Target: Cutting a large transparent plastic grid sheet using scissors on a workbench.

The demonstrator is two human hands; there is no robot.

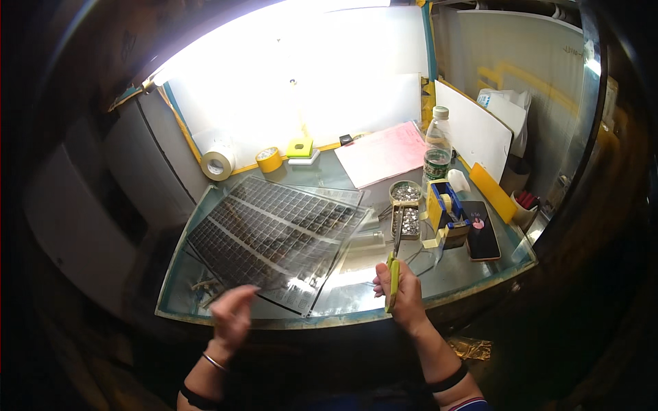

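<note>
My right hand (406, 296) is closed around a tool with a yellow-green handle (393, 282) and a slim metal blade pointing away from me; its exact kind is unclear. My left hand (233, 316) is near the front edge of the glass-topped table, smeared by motion, so its grip cannot be made out. It is nearest to a dark film sheet (274, 229) with a fine grid and pale bands, lying at a slant. Part of the sheet looks blurred. Another sheet shows beneath its far right edge.
Beyond the tool stand a round tin (405, 192) and a rectangular tin (406, 222) of small metal pieces. At right are a tape dispenser (447, 212), a phone (482, 231) and a water bottle (437, 144). Behind lie pink paper (380, 154), yellow tape (269, 159) and a white roll (218, 165).
</note>
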